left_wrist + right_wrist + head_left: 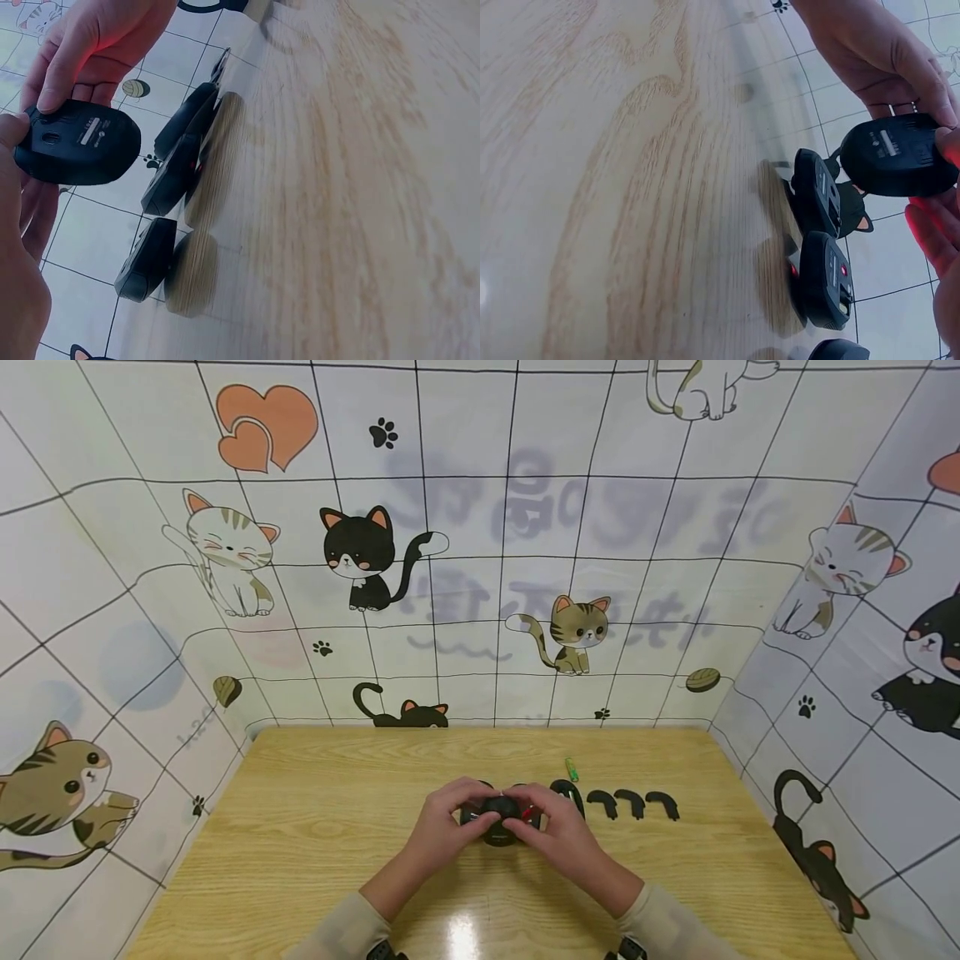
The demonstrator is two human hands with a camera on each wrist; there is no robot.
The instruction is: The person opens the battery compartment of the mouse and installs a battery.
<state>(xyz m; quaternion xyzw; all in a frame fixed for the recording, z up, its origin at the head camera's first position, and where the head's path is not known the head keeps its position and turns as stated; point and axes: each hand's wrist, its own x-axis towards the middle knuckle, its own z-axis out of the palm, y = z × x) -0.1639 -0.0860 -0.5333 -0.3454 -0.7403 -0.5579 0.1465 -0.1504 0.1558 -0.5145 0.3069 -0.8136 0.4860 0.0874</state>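
Both hands hold one black computer mouse [500, 833] above the table, its underside with a pale label facing the person. My left hand [448, 820] pinches its left side between thumb and fingers. On the opposite side, my right hand [557, 828] pinches it the same way, and the thumbs lie on the underside. Behind the hands, several more black mice stand on the table, among them one mouse [146, 259] and another mouse [826, 277] with a red light glowing on its underside. In the head view the hands partly hide them.
Three curved black pieces [630, 802], like mouse covers, lie in a row on the right of the wooden table [315, 827]. A green battery [572, 769] lies behind them. A cat-patterned sheet [465, 543] encloses the table at the back and sides.
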